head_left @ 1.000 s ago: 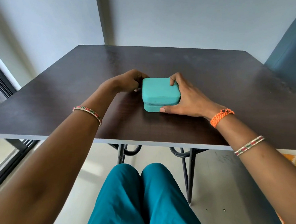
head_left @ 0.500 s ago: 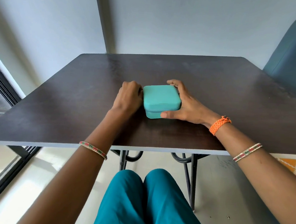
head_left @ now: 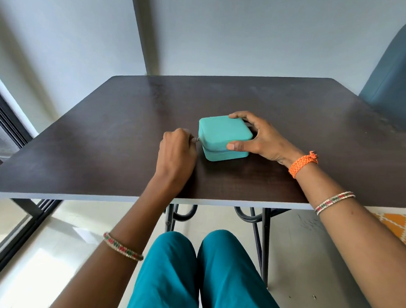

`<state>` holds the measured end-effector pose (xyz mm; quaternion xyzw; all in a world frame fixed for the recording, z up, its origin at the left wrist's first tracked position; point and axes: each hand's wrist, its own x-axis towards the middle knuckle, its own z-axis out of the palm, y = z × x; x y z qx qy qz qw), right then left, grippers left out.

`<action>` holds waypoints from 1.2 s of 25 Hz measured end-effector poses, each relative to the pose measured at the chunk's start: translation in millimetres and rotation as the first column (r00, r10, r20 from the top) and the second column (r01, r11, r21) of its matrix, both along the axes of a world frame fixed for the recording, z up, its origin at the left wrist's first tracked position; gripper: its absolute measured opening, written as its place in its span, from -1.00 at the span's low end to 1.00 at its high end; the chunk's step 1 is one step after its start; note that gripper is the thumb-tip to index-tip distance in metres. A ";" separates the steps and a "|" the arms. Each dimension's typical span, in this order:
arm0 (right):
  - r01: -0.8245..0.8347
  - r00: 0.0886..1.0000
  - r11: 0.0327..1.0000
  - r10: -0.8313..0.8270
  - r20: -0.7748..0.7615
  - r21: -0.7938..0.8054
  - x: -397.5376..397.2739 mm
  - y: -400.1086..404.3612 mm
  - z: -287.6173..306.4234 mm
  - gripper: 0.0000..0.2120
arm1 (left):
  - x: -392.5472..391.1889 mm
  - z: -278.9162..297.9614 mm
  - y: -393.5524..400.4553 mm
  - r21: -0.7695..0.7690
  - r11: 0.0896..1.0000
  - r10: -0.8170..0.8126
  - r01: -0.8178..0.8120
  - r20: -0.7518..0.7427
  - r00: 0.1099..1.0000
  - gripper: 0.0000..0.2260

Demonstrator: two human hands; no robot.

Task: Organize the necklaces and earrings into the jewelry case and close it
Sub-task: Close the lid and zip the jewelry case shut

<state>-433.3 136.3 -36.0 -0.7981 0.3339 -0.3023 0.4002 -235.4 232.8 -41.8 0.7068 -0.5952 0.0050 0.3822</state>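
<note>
Right now your teal jewelry case [head_left: 223, 137] sits on the dark tabletop [head_left: 102, 134], a little toward the near edge and roughly in the middle of its width, with its lid down flat on the base. Your right hand [head_left: 262, 138] grips the case from its right side: the thumb presses against the near front face at the seam line, and the fingers curl over the far right corner of the lid. Your left hand [head_left: 177, 152] rests just beside the case's left side, fingers curled together, and pinches the small metal zipper pull [head_left: 197, 139] that sticks out from the left corner at the level of the seam. The zipper line runs along the front of the case, between lid and base. On your right wrist you wear an orange braided band [head_left: 303, 163], and farther up that forearm a beaded bangle [head_left: 334, 202]; a matching bangle [head_left: 122, 246] sits on your left forearm. Your knees in teal trousers [head_left: 189, 273] show below the table's near edge. A dark blue chair back [head_left: 399, 76] stands at the table's far right corner, and an orange patterned rug [head_left: 403, 228] lies on the floor at right.
</note>
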 end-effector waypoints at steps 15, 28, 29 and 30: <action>0.101 0.995 0.995 -0.101 0.015 0.016 0.3 18.7 -7.3 -0.27 | -84.8 -8.6 33.9 -0.035 0.999 0.000 -0.010 -0.270 0.963 -0.84; 0.553 0.820 0.825 -0.564 -0.100 -0.118 23.5 74.5 -2.9 -0.82 | -56.2 0.3 46.1 -0.075 0.986 -0.167 0.150 -0.339 0.926 -0.78; 0.560 0.813 0.818 -0.573 -0.099 -0.135 24.7 75.0 -3.6 -0.85 | -48.8 6.3 42.9 -0.117 0.989 -0.125 0.092 -0.315 0.941 -0.79; 0.567 0.803 0.807 -0.586 -0.105 -0.166 26.3 77.3 -3.9 -0.86 | -42.1 11.7 38.4 -0.158 0.987 -0.075 0.041 -0.216 0.973 -0.81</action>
